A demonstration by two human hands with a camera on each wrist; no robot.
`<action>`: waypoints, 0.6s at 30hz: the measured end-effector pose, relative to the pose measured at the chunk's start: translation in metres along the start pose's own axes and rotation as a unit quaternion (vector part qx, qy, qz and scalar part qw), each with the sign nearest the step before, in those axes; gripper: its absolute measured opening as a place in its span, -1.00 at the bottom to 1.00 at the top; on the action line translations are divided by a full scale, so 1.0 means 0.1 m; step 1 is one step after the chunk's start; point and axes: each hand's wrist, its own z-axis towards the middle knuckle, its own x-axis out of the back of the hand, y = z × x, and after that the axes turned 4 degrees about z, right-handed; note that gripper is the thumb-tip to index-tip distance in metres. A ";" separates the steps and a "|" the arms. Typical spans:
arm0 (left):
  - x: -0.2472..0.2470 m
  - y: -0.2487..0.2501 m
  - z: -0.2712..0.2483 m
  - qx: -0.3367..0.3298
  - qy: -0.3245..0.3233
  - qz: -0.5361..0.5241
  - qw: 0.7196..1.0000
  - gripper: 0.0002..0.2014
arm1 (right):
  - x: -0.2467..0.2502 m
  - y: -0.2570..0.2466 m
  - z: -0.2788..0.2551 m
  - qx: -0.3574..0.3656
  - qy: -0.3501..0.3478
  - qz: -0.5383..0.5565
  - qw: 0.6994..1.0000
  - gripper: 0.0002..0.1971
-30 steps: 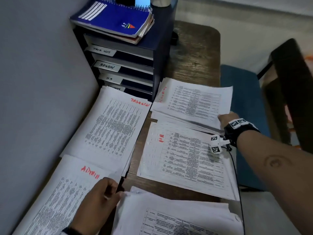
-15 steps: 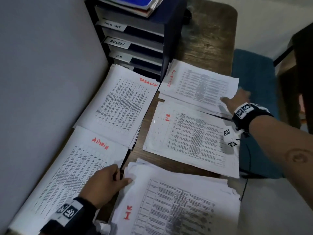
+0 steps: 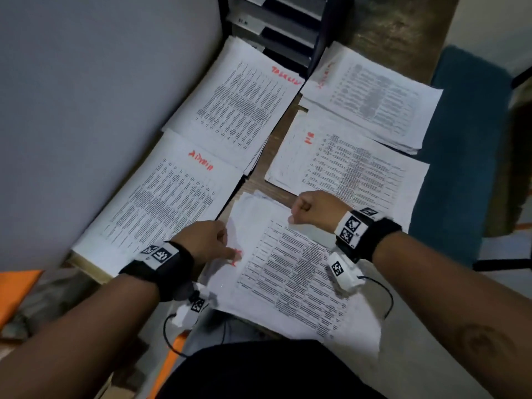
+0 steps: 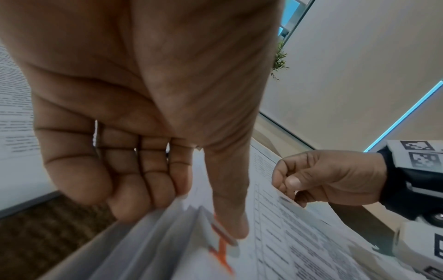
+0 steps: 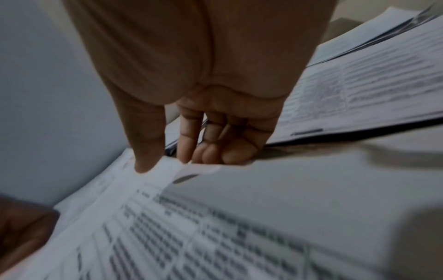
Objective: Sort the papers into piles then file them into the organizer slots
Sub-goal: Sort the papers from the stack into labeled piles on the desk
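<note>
Right hand moved back from far pile to nearest stack. Left hand pinches stack's left edge, thumb on top; right hand pinches far edge. Stack on counter, front of organizer.

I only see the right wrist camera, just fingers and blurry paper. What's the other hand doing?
Observer: The left hand grips the stack's left edge, thumb on top.
Child: Is anything written there?
Observer: A red mark sits by the thumb, partly covered, so I can't read it.
Child: Which pile is behind my fingers?
Observer: The HR pile, labelled in red, lies just beyond the stack.
</note>
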 end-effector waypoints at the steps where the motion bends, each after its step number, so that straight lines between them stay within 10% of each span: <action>1: -0.03 -0.02 -0.03 0.005 0.000 0.009 1.000 -0.54 | -0.08 0.01 -0.02 -0.012 -0.004 -0.004 1.000 -0.69; 8: -0.21 -0.10 -0.26 0.021 0.003 0.018 1.000 -0.44 | -0.29 0.00 -0.13 0.008 0.031 -0.128 0.991 -0.37; 18: -0.29 -0.10 -0.32 -0.017 0.060 -0.068 0.996 -0.65 | -0.45 0.00 -0.14 0.047 0.107 -0.130 0.985 -0.51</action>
